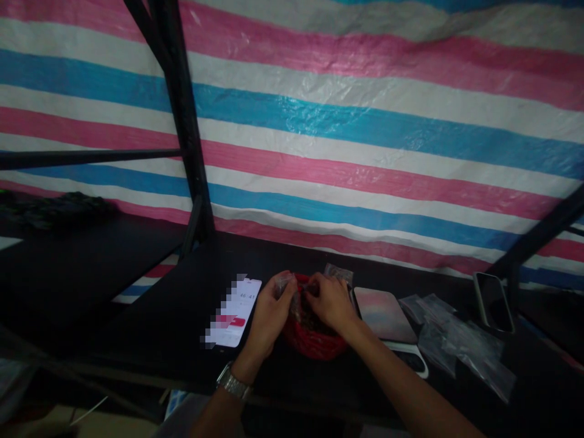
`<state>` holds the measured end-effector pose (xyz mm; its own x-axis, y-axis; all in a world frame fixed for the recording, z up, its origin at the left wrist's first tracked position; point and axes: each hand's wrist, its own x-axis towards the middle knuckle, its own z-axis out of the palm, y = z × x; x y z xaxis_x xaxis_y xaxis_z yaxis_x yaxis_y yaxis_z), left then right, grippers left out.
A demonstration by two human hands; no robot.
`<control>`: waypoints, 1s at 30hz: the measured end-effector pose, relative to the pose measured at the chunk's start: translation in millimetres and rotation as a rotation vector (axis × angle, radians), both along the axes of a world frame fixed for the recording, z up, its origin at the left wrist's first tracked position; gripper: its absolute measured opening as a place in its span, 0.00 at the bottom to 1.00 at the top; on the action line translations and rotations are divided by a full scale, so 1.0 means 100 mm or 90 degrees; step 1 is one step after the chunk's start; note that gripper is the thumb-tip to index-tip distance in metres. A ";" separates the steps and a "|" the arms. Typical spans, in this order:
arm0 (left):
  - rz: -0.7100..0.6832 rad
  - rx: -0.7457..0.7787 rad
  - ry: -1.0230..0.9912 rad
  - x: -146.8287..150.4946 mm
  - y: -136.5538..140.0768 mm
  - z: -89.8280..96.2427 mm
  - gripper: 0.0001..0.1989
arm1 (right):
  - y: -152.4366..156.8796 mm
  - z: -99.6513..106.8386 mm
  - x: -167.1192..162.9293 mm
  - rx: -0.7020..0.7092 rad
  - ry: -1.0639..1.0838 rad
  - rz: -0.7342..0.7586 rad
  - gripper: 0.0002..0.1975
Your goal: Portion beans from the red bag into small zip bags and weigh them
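Note:
A red basket (314, 347) stands on the black table in front of me, with small dark pieces in it that are too dim to name. At its left rim my left hand (274, 307) is closed on a small clear plastic bag (294, 298). My right hand (332, 301) is over the basket's right side, its fingertips pinched together near the bag's opening. What those fingertips hold, if anything, I cannot make out. Behind the right hand lies another small clear bag (340, 274) with something in it.
Left of the basket lies a lit phone (235, 316). To the right are a small scale (387, 316) with a flat platform, several clear plastic bags (460, 340) and a dark-screened phone (495, 304). Black metal posts (182, 109) and a striped sheet (365, 134) close off the back.

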<state>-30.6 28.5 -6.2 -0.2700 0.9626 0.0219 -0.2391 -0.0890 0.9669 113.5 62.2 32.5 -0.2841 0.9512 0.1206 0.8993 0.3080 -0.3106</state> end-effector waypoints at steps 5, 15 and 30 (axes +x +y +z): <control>0.021 -0.013 -0.033 -0.04 0.02 -0.01 0.30 | 0.07 -0.02 0.03 -0.065 0.109 0.036 0.06; 0.068 0.045 0.125 -0.11 -0.01 0.08 0.29 | 0.03 -0.03 0.27 -0.273 0.347 0.044 0.06; 0.016 0.178 0.552 0.22 -0.10 0.08 0.24 | -0.21 0.58 0.39 0.102 0.276 0.094 0.11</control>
